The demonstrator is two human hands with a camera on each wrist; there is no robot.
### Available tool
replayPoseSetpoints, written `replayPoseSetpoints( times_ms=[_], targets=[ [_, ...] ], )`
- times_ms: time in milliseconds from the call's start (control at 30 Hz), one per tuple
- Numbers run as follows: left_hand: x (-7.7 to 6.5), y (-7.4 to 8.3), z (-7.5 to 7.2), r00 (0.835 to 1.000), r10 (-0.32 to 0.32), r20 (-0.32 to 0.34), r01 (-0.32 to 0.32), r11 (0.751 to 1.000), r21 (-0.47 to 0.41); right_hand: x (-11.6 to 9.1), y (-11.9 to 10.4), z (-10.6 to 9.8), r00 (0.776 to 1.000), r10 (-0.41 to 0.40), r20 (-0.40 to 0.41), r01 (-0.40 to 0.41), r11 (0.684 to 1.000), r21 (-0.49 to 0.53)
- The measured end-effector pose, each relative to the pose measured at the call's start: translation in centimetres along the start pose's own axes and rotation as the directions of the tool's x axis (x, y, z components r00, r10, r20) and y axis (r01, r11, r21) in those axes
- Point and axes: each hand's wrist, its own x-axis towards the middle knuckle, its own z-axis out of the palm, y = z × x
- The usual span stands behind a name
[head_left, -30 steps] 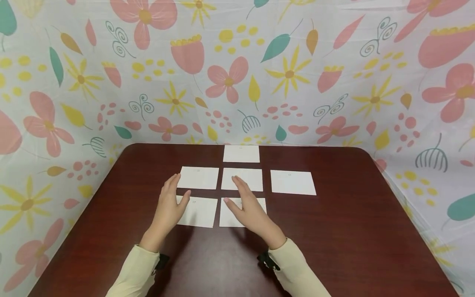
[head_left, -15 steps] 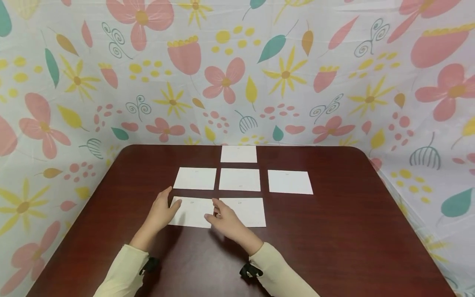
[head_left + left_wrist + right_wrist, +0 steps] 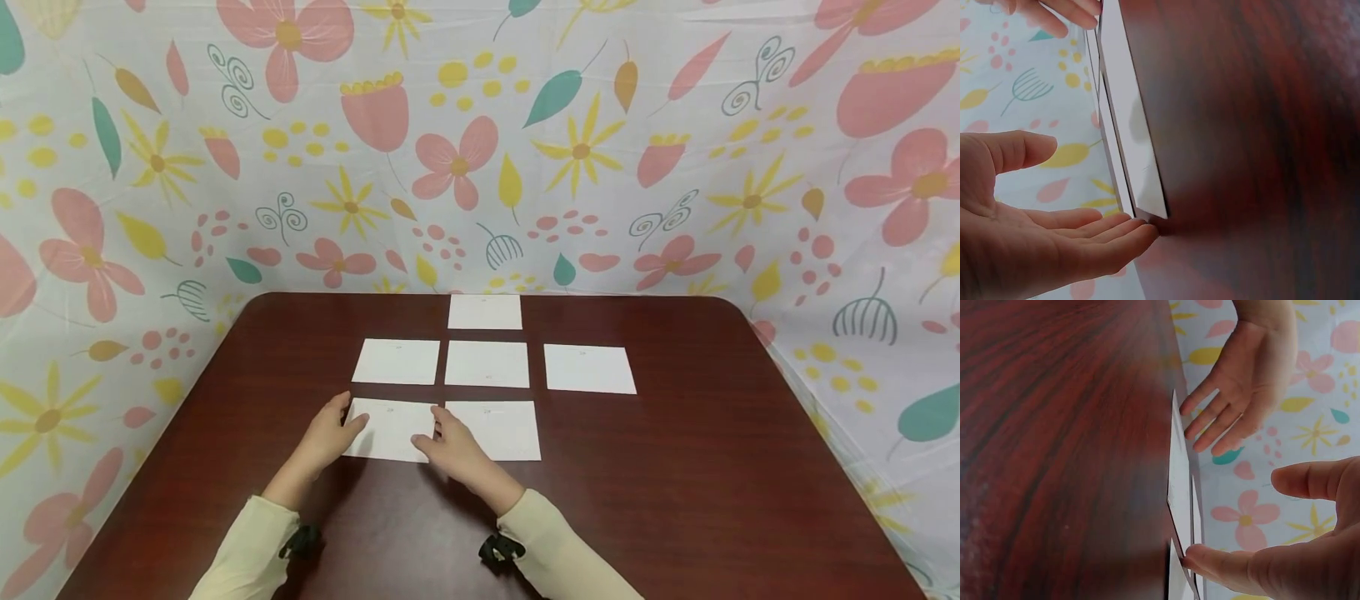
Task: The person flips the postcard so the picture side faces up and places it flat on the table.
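A white card [image 3: 396, 432] with a tiny mark near its far edge lies flat at the front left of the group. My left hand [image 3: 324, 435] is at its left end, fingers extended and thumb apart over the card. At the right end is my right hand [image 3: 456, 448], partly covering the gap to the front-right white card [image 3: 501, 430]. In the left wrist view, fingertips of the left hand [image 3: 1054, 244] reach the table beside the card's end [image 3: 1147, 187]. The right wrist view has the right hand's fingertips [image 3: 1200, 553] by the gap between cards; firm contact cannot be told.
Behind these, white cards form a row: left [image 3: 397, 362], middle [image 3: 487, 364] and right [image 3: 590, 369]. One further card [image 3: 485, 312] lies at the far edge of the dark red wooden table [image 3: 712, 458]. A floral cloth [image 3: 480, 167] hangs behind and at the sides.
From above the cards, both hands have come lower and nearer, the right one shifting left to the front-left card's right end. Over the last half second they moved only slightly. The cards stay put.
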Motion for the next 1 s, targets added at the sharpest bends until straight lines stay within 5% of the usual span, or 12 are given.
replayPoseSetpoints(
  times_ms=[733,1000],
  targets=[
    [0.5,-0.4,0.2,0.998,-0.036,-0.052,0.033,0.998,-0.06,1.0,0.0,0.5,0.995,0.088,-0.048,-0.077,0.978,0.192],
    [0.3,-0.5,-0.4,0.996,-0.061,-0.065,0.055,0.994,-0.093,1.5,-0.1,0.6,0.984,0.094,-0.153,-0.056,0.969,0.239]
  ],
)
